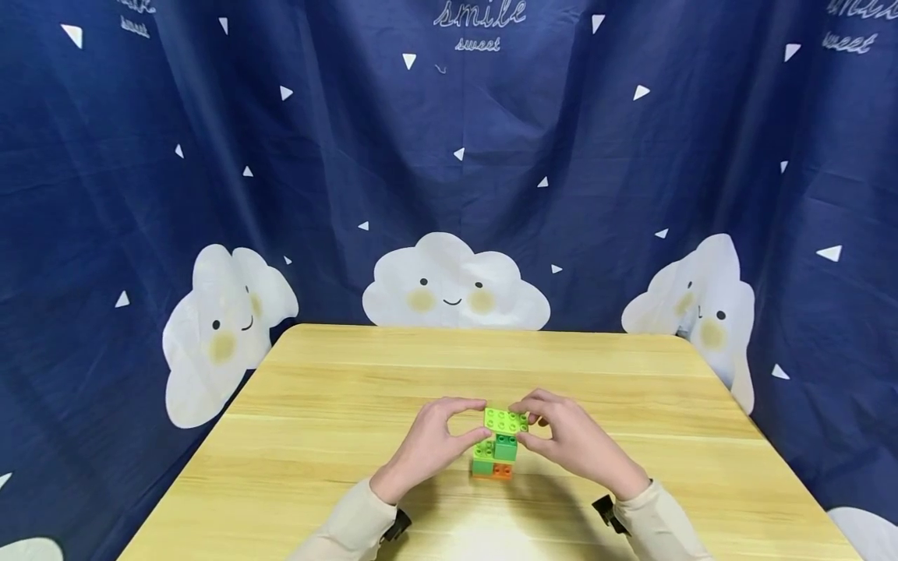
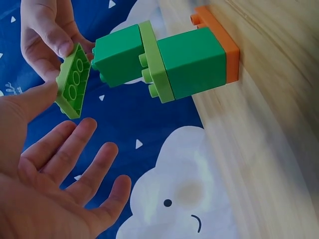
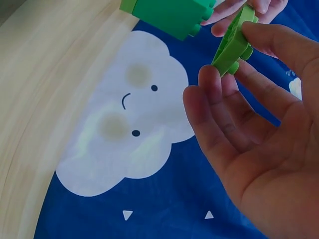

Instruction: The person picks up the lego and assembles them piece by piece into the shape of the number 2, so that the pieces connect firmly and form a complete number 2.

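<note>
A light-green flat toy building brick [image 1: 502, 421] with rows of studs hovers over a small brick stack. My left hand [image 1: 436, 436] holds its left end between thumb and index finger, the other fingers spread in the left wrist view. At the opposite end, my right hand [image 1: 571, 438] pinches the same brick with thumb and fingers. Below it, the stack's top is a dark-green block [image 2: 119, 55] on a lime plate [image 2: 158, 69]. Under that come another green block [image 2: 194, 62] and an orange base plate [image 2: 227, 47]. In the left wrist view a gap separates the held brick's hollow underside from the top studs.
The stack stands on a light wooden table [image 1: 337, 389]. Behind and beside the table hangs a dark-blue curtain [image 1: 316, 140] printed with white triangles and smiling clouds. Black straps [image 1: 397, 525] show at both cuffs.
</note>
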Tool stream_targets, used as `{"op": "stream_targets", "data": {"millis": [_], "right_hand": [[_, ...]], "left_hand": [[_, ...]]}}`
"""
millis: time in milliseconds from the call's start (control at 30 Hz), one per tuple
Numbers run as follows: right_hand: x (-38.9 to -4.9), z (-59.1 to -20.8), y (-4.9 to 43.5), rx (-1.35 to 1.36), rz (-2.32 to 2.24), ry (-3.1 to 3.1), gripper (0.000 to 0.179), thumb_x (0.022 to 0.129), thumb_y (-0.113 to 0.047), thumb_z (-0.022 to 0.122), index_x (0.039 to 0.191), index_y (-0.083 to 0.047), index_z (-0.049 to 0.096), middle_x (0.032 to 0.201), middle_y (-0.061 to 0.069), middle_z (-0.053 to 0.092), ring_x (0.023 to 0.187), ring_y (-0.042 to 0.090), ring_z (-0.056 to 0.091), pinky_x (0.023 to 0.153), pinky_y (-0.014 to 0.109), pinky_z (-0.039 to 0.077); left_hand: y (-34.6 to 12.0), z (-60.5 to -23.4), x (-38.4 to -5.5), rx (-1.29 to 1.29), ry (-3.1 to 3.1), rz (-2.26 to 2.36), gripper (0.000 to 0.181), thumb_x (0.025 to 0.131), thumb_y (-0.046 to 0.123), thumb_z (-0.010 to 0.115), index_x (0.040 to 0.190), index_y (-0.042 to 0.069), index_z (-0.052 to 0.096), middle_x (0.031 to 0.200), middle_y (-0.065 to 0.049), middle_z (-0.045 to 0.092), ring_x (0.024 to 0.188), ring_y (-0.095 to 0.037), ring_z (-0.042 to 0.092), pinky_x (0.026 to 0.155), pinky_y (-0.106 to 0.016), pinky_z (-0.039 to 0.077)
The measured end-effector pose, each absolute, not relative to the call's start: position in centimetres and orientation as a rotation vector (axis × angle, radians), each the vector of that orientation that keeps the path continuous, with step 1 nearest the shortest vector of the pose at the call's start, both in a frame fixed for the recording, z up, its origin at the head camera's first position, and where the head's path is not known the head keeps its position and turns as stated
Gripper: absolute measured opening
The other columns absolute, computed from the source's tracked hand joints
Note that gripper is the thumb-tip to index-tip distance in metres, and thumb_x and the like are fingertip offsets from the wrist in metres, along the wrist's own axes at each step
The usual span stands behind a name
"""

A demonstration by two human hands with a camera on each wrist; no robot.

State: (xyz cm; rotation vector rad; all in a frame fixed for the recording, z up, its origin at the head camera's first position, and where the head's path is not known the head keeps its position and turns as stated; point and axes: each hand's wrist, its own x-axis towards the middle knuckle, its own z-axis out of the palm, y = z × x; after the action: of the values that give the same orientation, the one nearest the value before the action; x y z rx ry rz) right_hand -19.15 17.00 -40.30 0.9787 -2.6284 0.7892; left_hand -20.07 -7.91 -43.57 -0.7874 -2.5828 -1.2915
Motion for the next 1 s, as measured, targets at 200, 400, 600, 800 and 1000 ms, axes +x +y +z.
{"op": "stream_targets", "data": {"millis": [200, 400, 600, 800, 1000], "right_hand": [[-19.05, -40.58, 16.79, 1.013, 0.800, -2.626, 0.026, 0.091, -0.014, 0.078, 0.116, -0.011, 0.074, 0.107, -0.006, 0.070, 0.086, 0.011, 0.065, 0.074, 0.031, 0.058], [-19.07, -40.78, 16.70, 1.019, 0.805, -2.648, 0.025, 0.092, -0.015, 0.078, 0.116, -0.011, 0.073, 0.106, -0.005, 0.069, 0.085, 0.011, 0.065, 0.074, 0.030, 0.058], [-19.11, -40.98, 16.62, 1.016, 0.813, -2.675, 0.026, 0.092, -0.017, 0.077, 0.117, -0.012, 0.073, 0.106, -0.005, 0.069, 0.086, 0.010, 0.064, 0.074, 0.028, 0.056], [-19.18, -41.04, 16.65, 1.005, 0.843, -2.697, 0.025, 0.093, -0.019, 0.077, 0.117, -0.013, 0.073, 0.107, -0.006, 0.069, 0.087, 0.011, 0.065, 0.073, 0.028, 0.056], [-19.39, -41.25, 16.59, 1.012, 0.860, -2.715, 0.024, 0.093, -0.019, 0.077, 0.116, -0.014, 0.073, 0.104, -0.007, 0.068, 0.085, 0.010, 0.064, 0.072, 0.027, 0.055]], "left_hand": [[-8.15, -43.58, -20.05, -0.810, -2.604, -1.294, 0.040, 0.092, 0.036, 0.077, 0.127, 0.019, 0.073, 0.127, 0.005, 0.071, 0.121, -0.018, 0.064, 0.105, -0.046, 0.050], [-8.33, -43.77, -20.08, -0.829, -2.610, -1.273, 0.037, 0.092, 0.034, 0.077, 0.124, 0.016, 0.074, 0.125, 0.004, 0.072, 0.119, -0.020, 0.065, 0.103, -0.047, 0.052], [-8.47, -43.85, -20.14, -0.831, -2.637, -1.258, 0.034, 0.092, 0.030, 0.078, 0.123, 0.014, 0.075, 0.124, 0.001, 0.072, 0.119, -0.022, 0.065, 0.103, -0.049, 0.052], [-8.44, -43.86, -20.28, -0.815, -2.679, -1.276, 0.034, 0.092, 0.029, 0.078, 0.123, 0.015, 0.075, 0.125, 0.001, 0.072, 0.121, -0.022, 0.064, 0.105, -0.049, 0.051], [-8.54, -44.04, -20.38, -0.818, -2.693, -1.269, 0.035, 0.092, 0.030, 0.078, 0.123, 0.013, 0.075, 0.126, -0.002, 0.072, 0.122, -0.024, 0.064, 0.105, -0.049, 0.051]]}}
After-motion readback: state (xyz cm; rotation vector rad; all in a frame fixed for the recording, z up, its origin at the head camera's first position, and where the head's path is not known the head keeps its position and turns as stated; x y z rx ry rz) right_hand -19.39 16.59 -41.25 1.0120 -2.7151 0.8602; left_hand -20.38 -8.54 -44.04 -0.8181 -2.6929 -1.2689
